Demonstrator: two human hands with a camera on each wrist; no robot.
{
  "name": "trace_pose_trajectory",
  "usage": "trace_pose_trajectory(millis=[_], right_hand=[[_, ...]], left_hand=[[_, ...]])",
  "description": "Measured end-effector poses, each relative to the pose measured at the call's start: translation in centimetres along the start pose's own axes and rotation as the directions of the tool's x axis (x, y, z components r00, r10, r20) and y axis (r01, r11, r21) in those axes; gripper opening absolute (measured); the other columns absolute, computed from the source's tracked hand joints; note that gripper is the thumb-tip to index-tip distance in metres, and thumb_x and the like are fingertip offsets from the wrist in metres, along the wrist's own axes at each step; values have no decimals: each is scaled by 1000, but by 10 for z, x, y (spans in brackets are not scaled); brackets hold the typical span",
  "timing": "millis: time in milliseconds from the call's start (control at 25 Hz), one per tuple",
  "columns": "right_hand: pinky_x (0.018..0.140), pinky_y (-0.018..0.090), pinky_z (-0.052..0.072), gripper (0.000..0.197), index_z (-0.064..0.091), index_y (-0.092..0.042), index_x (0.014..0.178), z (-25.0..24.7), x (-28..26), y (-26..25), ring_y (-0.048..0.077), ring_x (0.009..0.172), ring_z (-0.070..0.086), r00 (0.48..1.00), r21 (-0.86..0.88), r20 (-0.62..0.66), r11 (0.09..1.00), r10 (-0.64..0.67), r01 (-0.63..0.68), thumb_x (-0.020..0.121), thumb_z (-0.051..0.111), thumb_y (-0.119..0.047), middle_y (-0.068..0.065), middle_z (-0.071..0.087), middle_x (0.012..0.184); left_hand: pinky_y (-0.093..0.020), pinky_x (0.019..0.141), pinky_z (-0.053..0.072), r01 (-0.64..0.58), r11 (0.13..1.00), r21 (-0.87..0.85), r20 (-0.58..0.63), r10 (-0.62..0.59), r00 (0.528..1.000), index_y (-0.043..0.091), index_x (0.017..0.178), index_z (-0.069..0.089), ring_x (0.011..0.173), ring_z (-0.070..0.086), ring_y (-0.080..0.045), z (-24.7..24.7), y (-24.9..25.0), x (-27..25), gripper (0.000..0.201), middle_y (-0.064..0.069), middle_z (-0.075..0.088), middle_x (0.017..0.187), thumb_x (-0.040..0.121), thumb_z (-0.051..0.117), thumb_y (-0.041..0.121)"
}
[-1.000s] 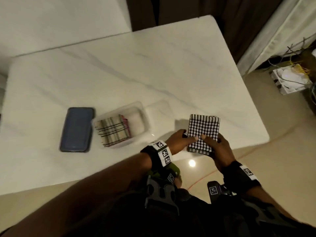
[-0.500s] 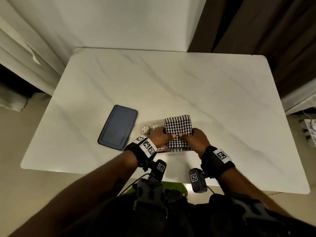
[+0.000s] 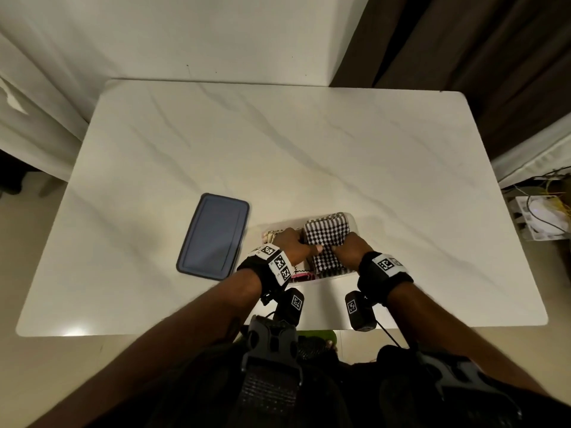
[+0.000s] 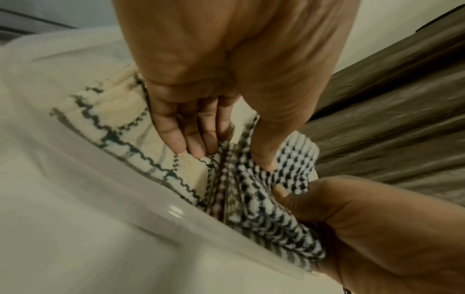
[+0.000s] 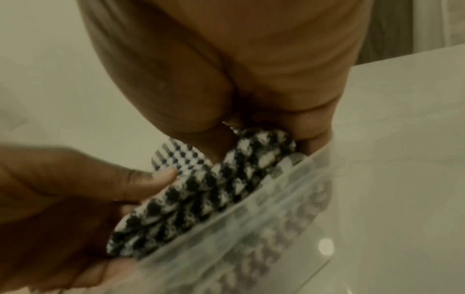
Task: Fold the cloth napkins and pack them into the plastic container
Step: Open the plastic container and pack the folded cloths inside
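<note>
I count two napkins in one container (image 3: 354, 222): both hands, left hand (image 3: 290, 247) and right hand (image 3: 350, 253), pinch the checkered napkin (image 3: 326, 233); cream napkin (image 4: 120, 111) at nine o'clock.

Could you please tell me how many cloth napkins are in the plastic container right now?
2: a cream plaid napkin on the container's left side, a black-and-white checked napkin on its right, gripped by both hands. Others could lie hidden underneath.
</note>
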State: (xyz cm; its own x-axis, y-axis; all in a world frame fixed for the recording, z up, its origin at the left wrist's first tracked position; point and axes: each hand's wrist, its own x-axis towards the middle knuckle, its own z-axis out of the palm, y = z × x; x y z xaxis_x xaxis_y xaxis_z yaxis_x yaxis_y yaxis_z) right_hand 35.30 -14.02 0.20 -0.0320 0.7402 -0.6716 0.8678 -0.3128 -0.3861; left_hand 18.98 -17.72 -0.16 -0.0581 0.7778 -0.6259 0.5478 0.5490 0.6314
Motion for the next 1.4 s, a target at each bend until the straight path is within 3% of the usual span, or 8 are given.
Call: trace_pose_trajectory(millis=[160, 320, 440, 560, 680, 840, 1040, 1400], right_hand=[[94, 38, 48, 43, 45, 1, 128, 15, 0, -5, 37, 116, 56, 995, -19, -55, 996, 88, -89, 90, 54, -17, 22, 56, 129], [81, 34, 49, 36, 52, -1, 119, 12, -17, -12, 36, 107, 61, 986, -114, -156, 991, 57, -75, 87, 55, -16, 19, 62, 118], [83, 41, 51, 39, 48, -1, 123, 18, -36, -15, 37, 103, 59, 887, -418, -304, 885, -348, 204, 86, 51, -12, 17, 60, 114], [95, 49, 46, 50, 48, -7, 131, 42, -36, -16, 35, 120, 46, 782, -607, -97, 659, -616, 444, 83, 61, -13, 14, 49, 132], [108, 53, 35, 68, 26, -9, 149, 48, -19, -12, 34, 140, 24, 894, -623, -7, 701, -447, 346, 89, 56, -19, 10, 23, 155], [113, 51, 28, 75, 16, -12, 153, 39, -3, -4, 29, 145, 17, 919, -614, 32, 718, -394, 329, 92, 55, -30, 8, 15, 160], [117, 54, 14, 70, 20, -18, 152, 35, -9, -6, 35, 145, 15, 894, -680, 36, 644, -447, 349, 92, 53, -35, 12, 16, 158], [109, 51, 34, 73, 32, -23, 147, 19, -7, -2, 37, 138, 27, 847, -600, 172, 629, -502, 495, 83, 66, -32, 12, 28, 152]], left_hand=[[-25, 70, 46, 19, 1000, 22, 16, -20, 1000, 15, 91, 65, 83, 62, -20, -6, 1, 5, 30, 0, 63, 88, 80, 73, 42], [-24, 70, 45, 14, 997, 78, 21, -16, 1000, 11, 95, 69, 90, 65, -21, -4, -2, 7, 24, -5, 69, 94, 81, 72, 30], [-26, 70, 46, -16, 992, 124, -37, 21, 999, 10, 95, 66, 90, 65, -22, -3, -2, 2, 15, -5, 69, 95, 84, 61, 19], [-29, 67, 44, -68, 984, 162, -38, 75, 996, 7, 83, 62, 87, 66, -27, 1, -4, 3, 13, -10, 69, 88, 88, 51, 13], [-30, 83, 46, -43, 996, 80, -88, 50, 995, 7, 106, 61, 104, 60, -29, 7, -9, 4, 22, -12, 65, 110, 86, 51, 7], [-26, 80, 45, -14, 999, 48, -116, 20, 993, 12, 113, 57, 104, 60, -26, 12, -15, 7, 30, -8, 63, 113, 84, 51, 4], [-28, 80, 45, -44, 994, 99, -113, 55, 992, 12, 113, 56, 103, 60, -27, 14, -15, 2, 29, -9, 63, 111, 85, 50, 7], [-27, 78, 48, -112, 994, 19, -111, 114, 987, 13, 112, 62, 96, 63, -22, 8, -10, -21, 29, -6, 67, 106, 85, 54, 7]])
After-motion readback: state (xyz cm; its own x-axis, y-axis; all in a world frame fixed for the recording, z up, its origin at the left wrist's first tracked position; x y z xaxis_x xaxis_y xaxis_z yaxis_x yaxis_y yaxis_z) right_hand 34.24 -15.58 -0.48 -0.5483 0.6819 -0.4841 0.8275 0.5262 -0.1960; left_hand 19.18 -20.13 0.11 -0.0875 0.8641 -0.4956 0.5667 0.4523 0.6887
